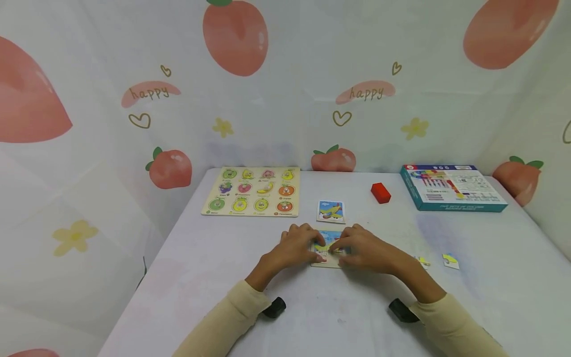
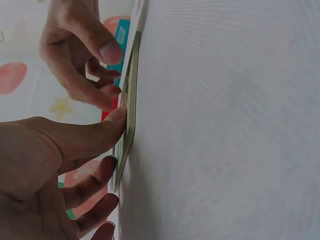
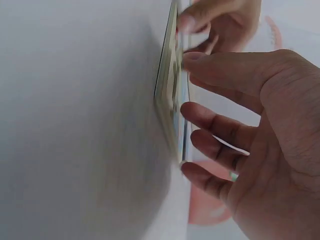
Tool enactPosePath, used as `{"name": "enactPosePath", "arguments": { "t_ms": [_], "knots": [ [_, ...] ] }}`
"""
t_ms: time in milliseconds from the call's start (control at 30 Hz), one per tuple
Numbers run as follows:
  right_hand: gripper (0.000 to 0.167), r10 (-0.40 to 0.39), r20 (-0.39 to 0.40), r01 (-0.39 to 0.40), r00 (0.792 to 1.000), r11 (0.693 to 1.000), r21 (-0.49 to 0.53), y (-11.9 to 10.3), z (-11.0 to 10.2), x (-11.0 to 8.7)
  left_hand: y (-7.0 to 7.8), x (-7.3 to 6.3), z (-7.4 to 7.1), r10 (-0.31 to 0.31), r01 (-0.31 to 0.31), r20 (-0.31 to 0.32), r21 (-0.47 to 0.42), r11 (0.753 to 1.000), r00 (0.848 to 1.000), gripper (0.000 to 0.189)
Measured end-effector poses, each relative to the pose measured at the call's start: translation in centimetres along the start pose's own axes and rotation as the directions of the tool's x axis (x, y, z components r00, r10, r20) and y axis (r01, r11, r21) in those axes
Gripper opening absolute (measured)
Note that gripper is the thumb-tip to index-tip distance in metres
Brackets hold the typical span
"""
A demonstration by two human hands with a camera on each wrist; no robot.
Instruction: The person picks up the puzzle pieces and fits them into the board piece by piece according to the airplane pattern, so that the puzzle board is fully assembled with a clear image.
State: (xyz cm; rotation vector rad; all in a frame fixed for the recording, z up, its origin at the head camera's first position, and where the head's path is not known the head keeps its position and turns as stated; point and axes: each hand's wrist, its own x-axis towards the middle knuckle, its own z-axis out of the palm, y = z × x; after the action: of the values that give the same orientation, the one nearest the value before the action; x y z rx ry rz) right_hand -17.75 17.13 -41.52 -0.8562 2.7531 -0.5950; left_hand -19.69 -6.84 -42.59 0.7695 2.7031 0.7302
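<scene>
A small wooden jigsaw puzzle (image 1: 330, 264) with an airplane picture lies on the table under both hands. My left hand (image 1: 299, 245) holds its left side, the thumb on the near part and a bent finger over the picture. From the right, my right hand (image 1: 368, 250) reaches over the board with its index finger bent down to the pieces and the thumb near the front edge. Its thumb (image 3: 215, 67) stands apart from the other fingers in the left wrist view, and no piece shows between them. The fingers cover much of the picture.
Behind the puzzle lies a square airplane picture (image 1: 331, 211). Loose puzzle pieces (image 1: 450, 261) lie right, one partly behind the right forearm. Farther back are a fruit board (image 1: 252, 192), a red block (image 1: 380, 193) and a teal-edged box (image 1: 452, 188).
</scene>
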Motion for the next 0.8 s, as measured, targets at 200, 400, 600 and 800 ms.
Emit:
{"name": "enactPosePath", "arguments": {
  "t_ms": [200,400,600,800],
  "knots": [
    [0.031,0.032,-0.073,-0.031,0.997,0.999,0.004,2.3,-1.0,-2.8,0.1,-0.1,0.0,0.002,-0.002,-0.002,-0.026,1.000,1.000,0.028],
    [0.034,0.102,-0.109,-0.102,0.989,0.995,0.010,4.5,-1.9,-5.7,0.1,-0.3,-0.1,0.005,-0.005,0.004,-0.054,0.999,1.000,0.028],
    [0.038,0.147,-0.135,-0.153,0.980,0.988,-0.030,6.4,-2.6,-8.5,-0.1,-0.3,-0.2,0.006,-0.005,0.008,-0.058,0.998,1.000,0.028],
    [0.040,0.192,-0.150,-0.201,0.970,0.979,-0.046,8.4,-3.0,-10.9,-0.2,-0.2,-0.1,0.011,-0.010,0.010,-0.073,0.997,1.000,0.028]
  ]
}}
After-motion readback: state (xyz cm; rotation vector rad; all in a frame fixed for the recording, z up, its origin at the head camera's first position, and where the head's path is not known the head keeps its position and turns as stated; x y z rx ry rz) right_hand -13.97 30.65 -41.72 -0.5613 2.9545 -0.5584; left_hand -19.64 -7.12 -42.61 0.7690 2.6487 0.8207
